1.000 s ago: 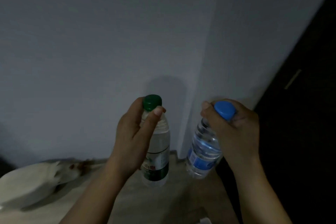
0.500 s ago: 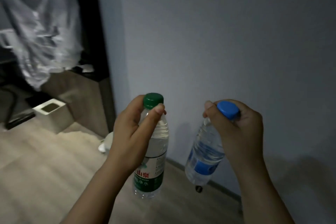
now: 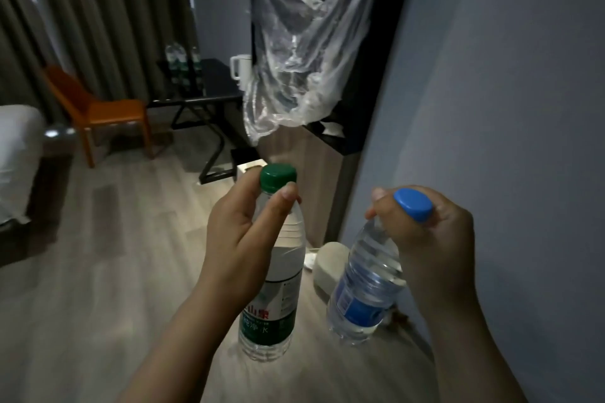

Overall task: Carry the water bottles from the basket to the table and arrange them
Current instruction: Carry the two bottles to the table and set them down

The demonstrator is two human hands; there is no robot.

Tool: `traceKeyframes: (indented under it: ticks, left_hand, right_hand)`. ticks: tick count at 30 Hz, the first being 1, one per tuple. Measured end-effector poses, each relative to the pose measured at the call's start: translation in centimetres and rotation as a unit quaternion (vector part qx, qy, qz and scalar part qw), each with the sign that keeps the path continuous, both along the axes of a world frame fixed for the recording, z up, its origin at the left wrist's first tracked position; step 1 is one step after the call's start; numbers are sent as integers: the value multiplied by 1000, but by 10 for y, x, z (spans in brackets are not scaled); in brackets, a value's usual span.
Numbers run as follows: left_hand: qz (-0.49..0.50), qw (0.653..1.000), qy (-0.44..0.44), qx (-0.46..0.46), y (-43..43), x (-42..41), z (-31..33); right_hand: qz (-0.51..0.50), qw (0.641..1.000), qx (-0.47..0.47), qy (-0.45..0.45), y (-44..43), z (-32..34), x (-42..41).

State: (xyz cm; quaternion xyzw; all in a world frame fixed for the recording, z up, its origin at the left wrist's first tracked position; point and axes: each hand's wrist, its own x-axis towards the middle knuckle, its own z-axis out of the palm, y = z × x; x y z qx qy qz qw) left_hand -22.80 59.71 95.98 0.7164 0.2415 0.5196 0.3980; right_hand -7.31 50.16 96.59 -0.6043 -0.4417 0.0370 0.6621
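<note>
My left hand [image 3: 244, 239] grips the neck of a green-capped water bottle [image 3: 275, 301] with a green label, hanging upright above the floor. My right hand [image 3: 432, 245] holds a blue-capped water bottle [image 3: 363, 294] by its neck, and that bottle tilts with its base toward the left. Far across the room stands a dark table [image 3: 209, 85] with several water bottles [image 3: 181, 60] on its back left part. The basket is not in view.
An orange chair [image 3: 98, 108] stands left of the table, with curtains behind it. A bed corner [image 3: 18, 154] is at the far left. A clear plastic cover [image 3: 304, 42] hangs over a dark cabinet; a white kettle [image 3: 240, 67] sits beside it. The blue-grey wall [image 3: 507, 108] is close on the right.
The view has swung left from the bare wall to the room, bringing the table, chair and bed into sight. Both hands keep the same hold on their bottles.
</note>
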Motion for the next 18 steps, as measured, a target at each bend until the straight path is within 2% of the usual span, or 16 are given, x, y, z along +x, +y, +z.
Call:
traceKeyframes:
  ticks: [9,18]
  left_hand:
    - [106,994,-3,-18,73,-64,-13]
    - [183,983,2,-5,171,-77,-9]
  right_hand:
    - [126,992,-8,9,112,-4,-49]
    - [220,975,14,33,244,-6,-58]
